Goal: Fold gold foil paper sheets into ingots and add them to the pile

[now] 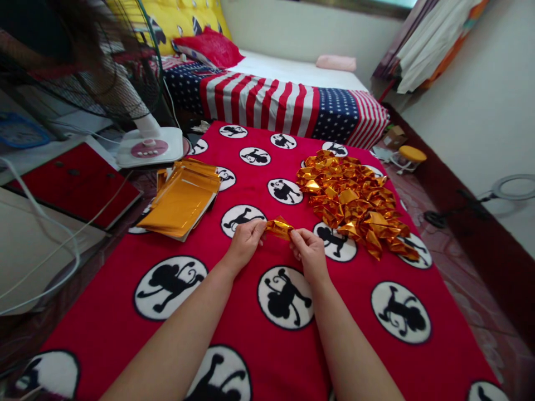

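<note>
A folded piece of shiny gold foil paper (279, 226) is stretched between my two hands above the red cloth. My left hand (246, 239) pinches its left end, fingers closed. The opposite end is gripped by my right hand (308, 248) between thumb and fingers. To the right lies a heap of folded gold foil pieces (349, 195), crumpled and overlapping. On the left rests a stack of flat gold foil sheets (181, 197), with some pale edges showing beneath.
A red cloth with monkey prints (334, 334) covers the table. At the left stands a fan (144, 142) beside a dark red panel (75, 178). Beyond the table is a bed with a striped, starred cover (267, 100). A yellow round-topped stool (412, 153) sits right.
</note>
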Demonstrator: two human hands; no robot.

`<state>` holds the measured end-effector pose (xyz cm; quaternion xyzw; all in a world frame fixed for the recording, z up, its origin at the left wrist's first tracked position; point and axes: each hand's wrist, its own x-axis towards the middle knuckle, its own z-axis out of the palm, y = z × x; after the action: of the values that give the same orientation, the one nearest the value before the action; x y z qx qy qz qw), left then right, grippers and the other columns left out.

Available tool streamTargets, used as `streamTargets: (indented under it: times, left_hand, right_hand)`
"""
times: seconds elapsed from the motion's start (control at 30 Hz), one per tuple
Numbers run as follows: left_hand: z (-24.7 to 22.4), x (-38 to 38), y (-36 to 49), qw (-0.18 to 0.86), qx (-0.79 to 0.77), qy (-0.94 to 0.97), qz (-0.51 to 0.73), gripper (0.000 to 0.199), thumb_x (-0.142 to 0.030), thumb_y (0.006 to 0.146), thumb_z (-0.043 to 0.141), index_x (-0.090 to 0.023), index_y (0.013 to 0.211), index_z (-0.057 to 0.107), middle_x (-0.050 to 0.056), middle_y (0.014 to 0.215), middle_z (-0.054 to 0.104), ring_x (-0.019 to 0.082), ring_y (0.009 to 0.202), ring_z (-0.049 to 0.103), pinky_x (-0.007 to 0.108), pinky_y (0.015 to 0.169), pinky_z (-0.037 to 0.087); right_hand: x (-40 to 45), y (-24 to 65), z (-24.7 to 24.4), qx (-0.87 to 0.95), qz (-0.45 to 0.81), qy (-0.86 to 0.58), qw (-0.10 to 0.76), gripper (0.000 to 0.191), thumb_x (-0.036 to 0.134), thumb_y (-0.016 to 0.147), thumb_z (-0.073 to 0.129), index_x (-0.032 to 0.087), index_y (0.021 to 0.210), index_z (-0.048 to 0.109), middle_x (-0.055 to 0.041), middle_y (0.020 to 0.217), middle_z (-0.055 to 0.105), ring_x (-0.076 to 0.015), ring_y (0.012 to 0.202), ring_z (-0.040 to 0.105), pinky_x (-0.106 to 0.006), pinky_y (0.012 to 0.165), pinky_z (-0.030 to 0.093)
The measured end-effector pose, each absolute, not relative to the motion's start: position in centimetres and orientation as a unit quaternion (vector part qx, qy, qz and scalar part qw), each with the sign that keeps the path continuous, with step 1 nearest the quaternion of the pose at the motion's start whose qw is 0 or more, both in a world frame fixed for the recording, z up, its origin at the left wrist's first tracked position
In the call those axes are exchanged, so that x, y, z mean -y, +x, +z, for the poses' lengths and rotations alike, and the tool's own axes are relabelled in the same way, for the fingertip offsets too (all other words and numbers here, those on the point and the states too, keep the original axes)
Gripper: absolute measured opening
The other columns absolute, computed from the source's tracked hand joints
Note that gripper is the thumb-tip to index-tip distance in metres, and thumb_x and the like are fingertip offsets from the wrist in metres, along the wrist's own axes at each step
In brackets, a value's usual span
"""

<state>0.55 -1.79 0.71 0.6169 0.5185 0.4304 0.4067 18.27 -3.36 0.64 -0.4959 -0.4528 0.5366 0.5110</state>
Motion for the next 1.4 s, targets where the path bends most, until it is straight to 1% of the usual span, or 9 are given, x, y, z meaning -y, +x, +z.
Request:
streamTargets:
  times: [0.13,0.37,0.47,0.57,0.8,0.97,1.1,1.23,1.4]
  left_hand:
    - [0.7,1.8,0.6,0.406,-0.513,0.617,0.438,0.039,-0.043,0.095,0.043,-0.016,0.069,0.055,-0.001,0.061,0.059,0.012,0.054,0.057,0.023,0.056,0.041]
    - [0.9,2.0,0.7,0.390,-0.515,0.629,0.432,0.033,-0.039,0.093,0.049,-0.016,0.073,0.061,-0.002,0.061,0.060,0.012,0.055,0.057,0.022,0.058,0.041]
    - [0.8,1.9,0.6,0.362,-0.522,0.639,0.434,0.031,-0.036,0.092,0.050,-0.016,0.071,0.062,-0.001,0.060,0.060,0.012,0.056,0.056,0.022,0.058,0.040]
    - [0.7,1.9,0.6,0.335,-0.525,0.649,0.436,0.031,-0.035,0.092,0.051,-0.016,0.070,0.062,0.000,0.061,0.061,0.013,0.059,0.057,0.023,0.060,0.040]
    - [-0.1,1.9,0.9,0.455,-0.502,0.555,0.483,0.024,-0.037,0.083,0.063,-0.016,0.095,0.065,0.005,0.080,0.070,0.018,0.071,0.068,0.025,0.060,0.051]
    - [0.4,1.9,0.9,0.521,-0.441,0.519,0.515,0.024,-0.025,0.078,0.063,-0.014,0.099,0.061,0.008,0.096,0.070,0.018,0.076,0.070,0.029,0.067,0.057]
    - [0.7,1.9,0.7,0.543,-0.408,0.509,0.529,0.025,-0.029,0.080,0.062,-0.013,0.100,0.062,0.008,0.098,0.069,0.019,0.080,0.069,0.030,0.070,0.058]
    - [0.6,1.9,0.7,0.520,-0.416,0.515,0.539,0.027,-0.029,0.075,0.072,-0.014,0.096,0.064,0.006,0.095,0.069,0.018,0.087,0.068,0.029,0.080,0.055]
    - [0.2,1.8,0.9,0.491,-0.422,0.527,0.551,0.019,-0.027,0.076,0.074,-0.014,0.085,0.064,0.005,0.092,0.067,0.016,0.084,0.067,0.028,0.080,0.054]
  right_hand:
    - [3.3,18.0,0.4,0.434,0.515,-0.509,0.536,0.029,0.048,0.077,0.071,0.020,0.082,0.063,0.0041,0.057,0.056,-0.0075,0.040,0.041,-0.021,0.037,0.028]
    - [3.1,18.0,0.1,0.427,0.509,-0.513,0.544,0.031,0.047,0.076,0.072,0.019,0.084,0.062,0.0036,0.059,0.059,-0.0076,0.040,0.046,-0.020,0.035,0.034]
    - [3.2,17.9,0.4,0.421,0.502,-0.508,0.559,0.034,0.043,0.076,0.073,0.021,0.098,0.059,0.0068,0.060,0.056,-0.0082,0.041,0.050,-0.018,0.035,0.037]
    - [3.4,17.7,0.6,0.426,0.491,-0.502,0.570,0.040,0.039,0.076,0.074,0.023,0.110,0.060,0.0058,0.071,0.059,-0.0078,0.044,0.054,-0.019,0.037,0.041]
    - [3.2,18.2,-0.2,0.464,0.429,-0.498,0.594,0.015,0.033,0.077,0.074,0.024,0.089,0.074,-0.0027,0.090,0.067,-0.0151,0.068,0.065,-0.029,0.060,0.056]
    - [3.0,18.3,-0.3,0.525,0.341,-0.480,0.614,0.009,0.023,0.081,0.069,0.024,0.087,0.075,-0.0057,0.097,0.068,-0.0202,0.096,0.064,-0.035,0.086,0.053]
    - [3.1,18.2,0.1,0.529,0.350,-0.465,0.617,0.012,0.021,0.081,0.068,0.024,0.091,0.074,-0.0070,0.105,0.066,-0.0211,0.102,0.062,-0.037,0.089,0.053]
    - [3.4,18.3,0.8,0.542,0.358,-0.455,0.609,0.013,0.021,0.084,0.066,0.024,0.093,0.074,-0.0075,0.110,0.064,-0.0213,0.107,0.061,-0.037,0.092,0.052]
    - [3.5,18.3,0.9,0.557,0.344,-0.454,0.604,0.006,0.022,0.083,0.067,0.022,0.086,0.072,-0.0086,0.110,0.064,-0.0222,0.106,0.061,-0.040,0.094,0.050]
